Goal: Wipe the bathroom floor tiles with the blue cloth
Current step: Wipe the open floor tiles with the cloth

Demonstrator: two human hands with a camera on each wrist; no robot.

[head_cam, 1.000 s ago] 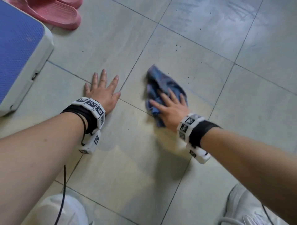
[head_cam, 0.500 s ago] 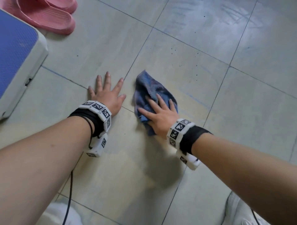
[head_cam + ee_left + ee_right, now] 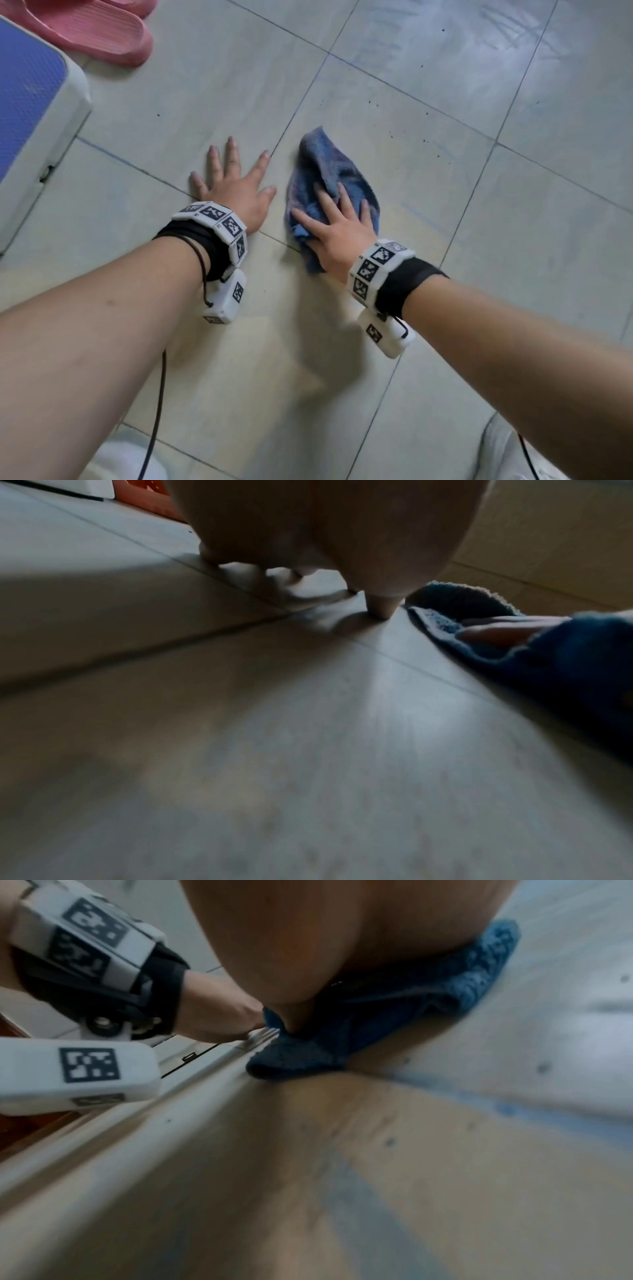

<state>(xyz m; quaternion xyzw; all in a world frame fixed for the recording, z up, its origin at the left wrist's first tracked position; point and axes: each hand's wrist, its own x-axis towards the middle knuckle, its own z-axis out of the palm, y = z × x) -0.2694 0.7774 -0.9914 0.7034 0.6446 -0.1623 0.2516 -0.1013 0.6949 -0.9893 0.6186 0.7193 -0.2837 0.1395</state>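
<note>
A crumpled blue cloth (image 3: 325, 171) lies on the pale grey floor tiles (image 3: 394, 154). My right hand (image 3: 337, 222) presses flat on the cloth with straight, spread fingers. Beside it my left hand (image 3: 236, 186) rests flat on a bare tile, fingers spread, its thumb a short gap from the cloth. From the left wrist view the blue cloth (image 3: 548, 656) shows at the right with a right-hand finger on it. Under the right palm (image 3: 342, 942) the blue cloth (image 3: 394, 1010) bunches against the floor.
A pink slipper (image 3: 92, 31) lies at the top left. A blue-topped white box or stool (image 3: 37, 113) stands at the left edge. Small dark specks (image 3: 424, 140) dot the tile beyond the cloth. A white shoe (image 3: 503, 448) is at the bottom right.
My right hand has slid the cloth leftward across the tile, toward my left hand. The left hand has stayed planted on the floor.
</note>
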